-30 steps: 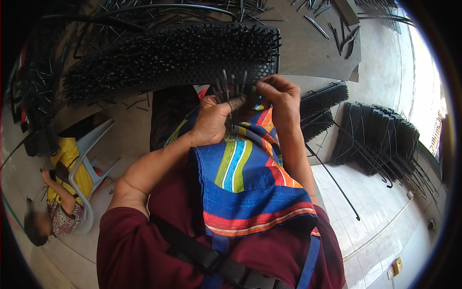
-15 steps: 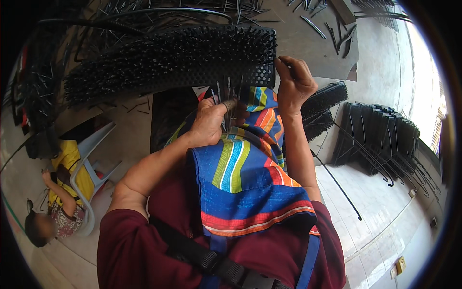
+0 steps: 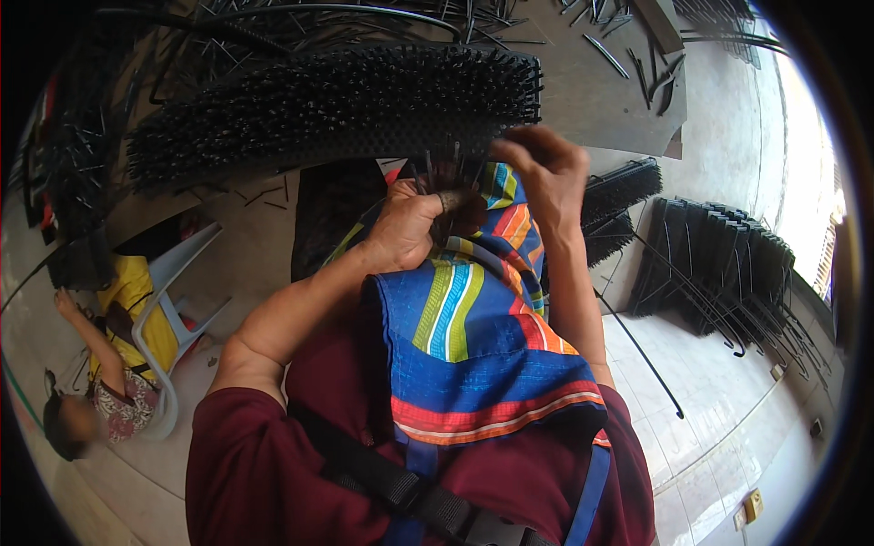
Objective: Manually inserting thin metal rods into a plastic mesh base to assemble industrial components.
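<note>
A long black brush head [image 3: 328, 100] lies across in front of me, its perforated board thick with upright dark bristles; the near strip of holes is bare. My left hand [image 3: 405, 223], below its near edge, is closed round a bundle of thin dark bristle strips [image 3: 430, 164], whose ends stick up past the fingers. My right hand [image 3: 551, 173] hovers just right of that bundle, near the board's right end. Its fingers are curled but smeared by motion, so whether they hold anything cannot be made out. A striped cloth apron [image 3: 492, 355] covers my lap.
Loose dark strips [image 3: 605, 56] lie on the grey worktable [image 3: 583, 109], with a heap [image 3: 273, 32] behind the brush. To the right, finished-looking black brush heads with long wire handles [image 3: 715, 264] stand on the tiled floor. At left a person [image 3: 127, 400] sits by a pale chair [image 3: 164, 309].
My right hand has come away from the right end of the brush head, down and left toward the bundle. My left hand keeps its hold. The person at left has stretched an arm out.
</note>
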{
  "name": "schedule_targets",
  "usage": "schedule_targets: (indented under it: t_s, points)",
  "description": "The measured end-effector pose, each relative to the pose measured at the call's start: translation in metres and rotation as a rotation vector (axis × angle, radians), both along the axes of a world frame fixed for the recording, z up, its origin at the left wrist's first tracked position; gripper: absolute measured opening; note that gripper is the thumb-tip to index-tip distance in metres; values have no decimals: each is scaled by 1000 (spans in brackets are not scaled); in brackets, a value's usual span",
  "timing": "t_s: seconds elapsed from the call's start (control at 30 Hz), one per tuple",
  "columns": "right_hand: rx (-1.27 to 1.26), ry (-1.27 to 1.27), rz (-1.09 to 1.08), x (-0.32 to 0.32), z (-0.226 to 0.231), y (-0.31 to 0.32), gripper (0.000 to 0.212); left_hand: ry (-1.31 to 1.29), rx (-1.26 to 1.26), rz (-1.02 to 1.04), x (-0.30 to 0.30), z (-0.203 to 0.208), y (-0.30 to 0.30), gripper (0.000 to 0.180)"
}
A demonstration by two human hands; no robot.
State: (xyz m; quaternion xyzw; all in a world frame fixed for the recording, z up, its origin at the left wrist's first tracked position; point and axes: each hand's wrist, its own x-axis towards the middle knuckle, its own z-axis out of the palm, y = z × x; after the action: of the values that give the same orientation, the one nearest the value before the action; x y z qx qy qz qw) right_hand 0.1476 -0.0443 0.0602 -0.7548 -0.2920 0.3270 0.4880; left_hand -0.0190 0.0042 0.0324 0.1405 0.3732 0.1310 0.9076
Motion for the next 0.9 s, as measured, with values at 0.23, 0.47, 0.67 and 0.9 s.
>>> schedule_targets:
  t_s: [0.23,0.47,0.67,0.9]
  points:
    - [-180,376,274,-13,-5,3,9,-49,30,-68,-11,5,4,15]
    - [-142,331,191,-37,-4,11,7,6,181,-62,-30,2,4,12]
    - [-195,443,173,-39,-6,20,7,49,173,-33,-37,-3,6,11]
    - [-195,379,227,-45,-6,20,10,79,182,8,-35,-7,7,16]
